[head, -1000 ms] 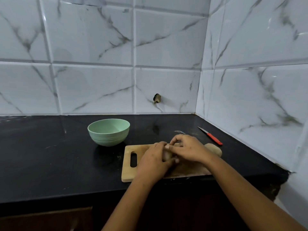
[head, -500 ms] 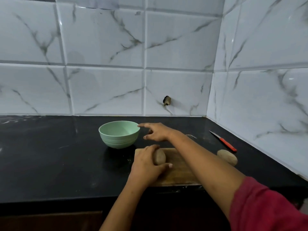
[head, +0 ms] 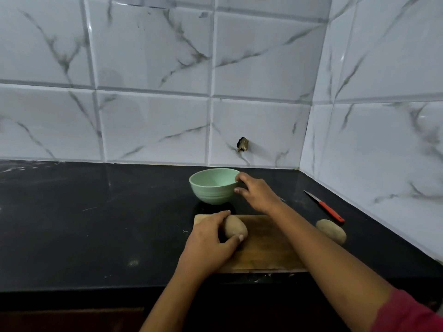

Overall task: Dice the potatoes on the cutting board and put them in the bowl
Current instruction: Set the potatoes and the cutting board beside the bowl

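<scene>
A wooden cutting board (head: 266,248) lies near the counter's front edge. On its left part stands a whole brown potato (head: 235,228), and my left hand (head: 211,238) grips it from the left with fingers and thumb curled round it. Behind the board sits an empty pale green bowl (head: 213,185). My right hand (head: 254,190) grips the bowl's right rim, thumb on the outer wall and a finger over the edge. A second whole potato (head: 332,231) lies on the counter just right of the board. A red-handled knife (head: 324,207) rests beyond it, untouched.
The black counter (head: 96,224) runs left from the board. Marble-patterned tiled walls close the back and the right side, meeting in a corner behind the knife. A small dark fixture (head: 242,144) sticks out of the back wall above the bowl.
My right hand left the potato on the board, reached back to the bowl and now holds its rim. My left hand stayed on the potato. My view shifted left.
</scene>
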